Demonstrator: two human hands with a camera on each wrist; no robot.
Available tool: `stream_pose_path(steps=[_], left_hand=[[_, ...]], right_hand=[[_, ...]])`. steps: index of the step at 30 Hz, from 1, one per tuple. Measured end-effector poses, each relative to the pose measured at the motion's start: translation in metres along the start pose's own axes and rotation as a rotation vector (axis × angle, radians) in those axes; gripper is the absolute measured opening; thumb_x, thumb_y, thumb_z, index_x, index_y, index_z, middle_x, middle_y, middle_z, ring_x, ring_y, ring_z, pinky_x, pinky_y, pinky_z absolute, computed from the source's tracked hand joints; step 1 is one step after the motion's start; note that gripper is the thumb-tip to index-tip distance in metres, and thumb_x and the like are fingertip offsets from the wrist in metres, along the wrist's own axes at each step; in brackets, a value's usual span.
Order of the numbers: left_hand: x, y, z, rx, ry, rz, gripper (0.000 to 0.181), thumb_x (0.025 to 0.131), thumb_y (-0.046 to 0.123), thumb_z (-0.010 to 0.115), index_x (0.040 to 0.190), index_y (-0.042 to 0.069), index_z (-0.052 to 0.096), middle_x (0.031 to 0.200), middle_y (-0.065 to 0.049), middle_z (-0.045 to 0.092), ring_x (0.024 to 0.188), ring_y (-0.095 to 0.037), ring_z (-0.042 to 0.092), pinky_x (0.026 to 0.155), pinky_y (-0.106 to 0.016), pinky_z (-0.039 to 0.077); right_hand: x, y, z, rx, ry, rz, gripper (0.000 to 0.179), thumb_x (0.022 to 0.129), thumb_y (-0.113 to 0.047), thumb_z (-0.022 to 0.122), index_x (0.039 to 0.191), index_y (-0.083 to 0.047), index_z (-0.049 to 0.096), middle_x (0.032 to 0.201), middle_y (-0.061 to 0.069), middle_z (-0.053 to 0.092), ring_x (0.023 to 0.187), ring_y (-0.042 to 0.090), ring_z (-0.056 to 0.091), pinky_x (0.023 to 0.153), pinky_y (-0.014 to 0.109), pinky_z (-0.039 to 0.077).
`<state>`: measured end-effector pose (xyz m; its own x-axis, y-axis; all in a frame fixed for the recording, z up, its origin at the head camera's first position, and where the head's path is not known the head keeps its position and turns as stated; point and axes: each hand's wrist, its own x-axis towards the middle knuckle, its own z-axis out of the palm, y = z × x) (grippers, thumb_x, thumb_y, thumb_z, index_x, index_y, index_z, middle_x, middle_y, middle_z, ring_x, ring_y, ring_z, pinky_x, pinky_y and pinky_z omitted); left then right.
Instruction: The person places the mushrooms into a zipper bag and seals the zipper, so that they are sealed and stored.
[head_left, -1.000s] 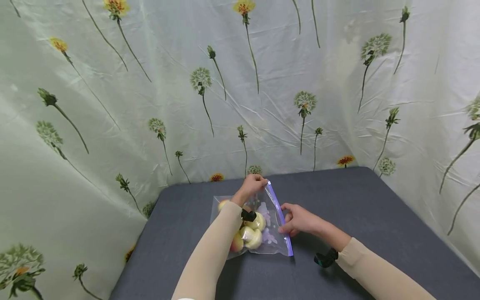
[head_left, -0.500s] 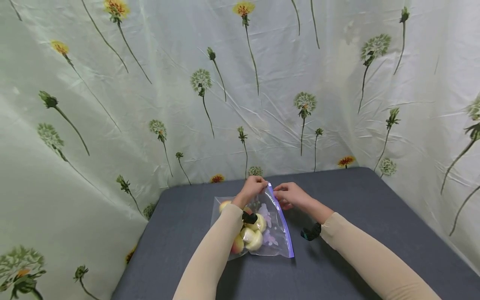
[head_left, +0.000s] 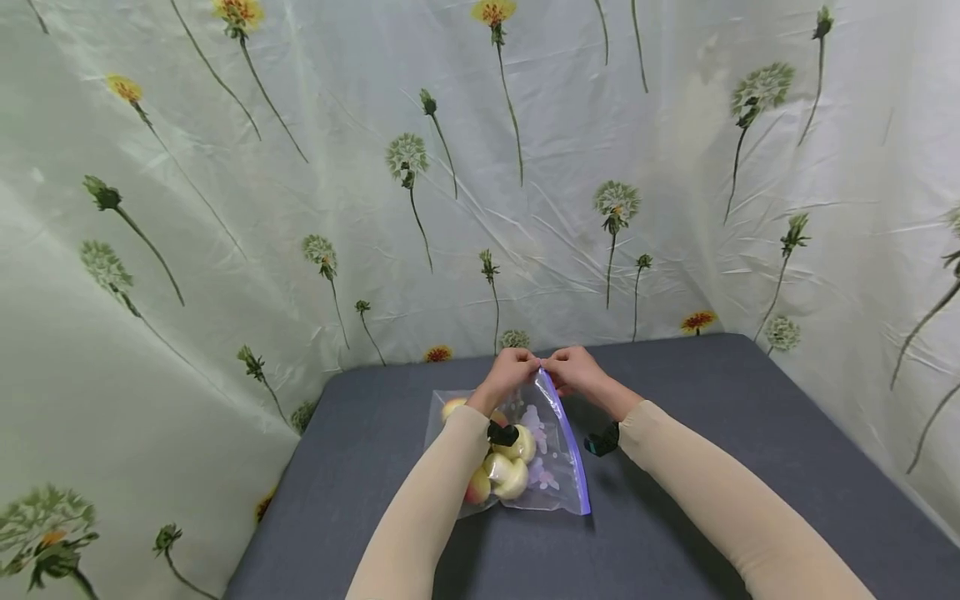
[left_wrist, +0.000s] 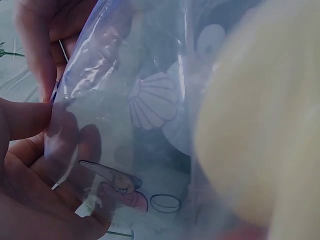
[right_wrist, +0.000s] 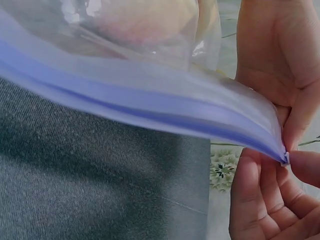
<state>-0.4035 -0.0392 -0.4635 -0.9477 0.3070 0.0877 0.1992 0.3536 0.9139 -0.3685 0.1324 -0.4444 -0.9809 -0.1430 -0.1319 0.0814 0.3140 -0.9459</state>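
Note:
A clear zip bag [head_left: 551,475] with a purple zip strip [head_left: 573,458] lies on the table, its opening edge towards the right. Inside sit several pale yellow fruits with red patches [head_left: 510,479], partly hidden by the left forearm. At the bag's far corner, my left hand [head_left: 512,371] pinches the edge. My right hand [head_left: 577,371] meets it there, thumb and fingers pinching the end of the strip. In the right wrist view a small white slider [right_wrist: 285,159] shows at that end, against the right thumb [right_wrist: 306,167]. Printed shells and cartoon figures mark the bag's film [left_wrist: 152,100].
The dark grey table [head_left: 697,417] carries the bag near its middle. Behind and to the sides hangs a pale curtain [head_left: 450,208] printed with dandelions. Each wrist wears a black camera, such as the right one [head_left: 602,440].
My right hand has moved from the middle of the purple strip up to its far end, beside the left hand. The left hand has kept its hold on the bag's corner.

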Motion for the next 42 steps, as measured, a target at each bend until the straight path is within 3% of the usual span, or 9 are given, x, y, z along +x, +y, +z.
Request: stream_pose_path(steps=[8, 14, 19, 27, 35, 42], left_hand=[[0.002, -0.002, 0.006, 0.041, 0.054, -0.007, 0.023, 0.094, 0.006, 0.06, 0.071, 0.006, 0.066, 0.083, -0.001, 0.066, 0.075, -0.015, 0.055, 0.069, -0.03, 0.045], [0.004, 0.004, 0.006, 0.068, 0.075, -0.027, 0.021, 0.091, 0.005, 0.059, 0.071, 0.006, 0.064, 0.081, -0.002, 0.065, 0.075, -0.016, 0.055, 0.069, -0.03, 0.046], [0.006, 0.008, 0.009, 0.08, 0.077, -0.028, 0.022, 0.093, 0.009, 0.062, 0.072, 0.006, 0.067, 0.079, -0.001, 0.065, 0.073, -0.015, 0.056, 0.07, -0.03, 0.046], [0.004, 0.008, 0.014, 0.1, 0.078, -0.022, 0.028, 0.098, 0.013, 0.063, 0.07, 0.007, 0.064, 0.071, -0.002, 0.059, 0.066, -0.016, 0.049, 0.064, -0.03, 0.042], [-0.004, 0.012, 0.013, 0.128, 0.113, -0.041, 0.029, 0.099, 0.017, 0.063, 0.071, 0.01, 0.064, 0.069, -0.001, 0.057, 0.062, -0.015, 0.048, 0.059, -0.03, 0.041], [-0.008, 0.017, 0.01, 0.163, 0.142, -0.022, 0.029, 0.101, 0.019, 0.063, 0.074, 0.009, 0.065, 0.068, -0.001, 0.058, 0.062, -0.015, 0.048, 0.059, -0.028, 0.041]], right_hand=[[0.004, 0.003, 0.002, -0.055, -0.015, 0.001, 0.028, 0.104, -0.024, 0.058, 0.097, -0.002, 0.073, 0.088, 0.009, 0.069, 0.076, 0.021, 0.065, 0.083, 0.051, 0.055], [0.003, 0.001, 0.0, -0.072, 0.006, -0.022, 0.029, 0.105, -0.024, 0.058, 0.094, -0.002, 0.073, 0.084, 0.009, 0.068, 0.071, 0.017, 0.063, 0.074, 0.044, 0.057], [-0.001, 0.001, -0.001, -0.065, 0.026, -0.042, 0.029, 0.105, -0.022, 0.058, 0.094, 0.0, 0.073, 0.081, 0.01, 0.068, 0.067, 0.017, 0.063, 0.069, 0.04, 0.058], [-0.005, 0.007, -0.003, -0.068, 0.025, -0.081, 0.028, 0.104, -0.02, 0.059, 0.092, 0.001, 0.073, 0.079, 0.01, 0.067, 0.081, 0.037, 0.067, 0.073, 0.047, 0.057], [-0.019, 0.007, 0.0, -0.094, 0.011, -0.082, 0.027, 0.104, -0.021, 0.059, 0.092, -0.001, 0.072, 0.08, 0.011, 0.066, 0.082, 0.04, 0.066, 0.076, 0.052, 0.056], [-0.025, 0.007, 0.002, -0.124, 0.028, -0.131, 0.026, 0.104, -0.022, 0.06, 0.095, -0.001, 0.073, 0.081, 0.011, 0.068, 0.076, 0.033, 0.068, 0.072, 0.048, 0.057]])
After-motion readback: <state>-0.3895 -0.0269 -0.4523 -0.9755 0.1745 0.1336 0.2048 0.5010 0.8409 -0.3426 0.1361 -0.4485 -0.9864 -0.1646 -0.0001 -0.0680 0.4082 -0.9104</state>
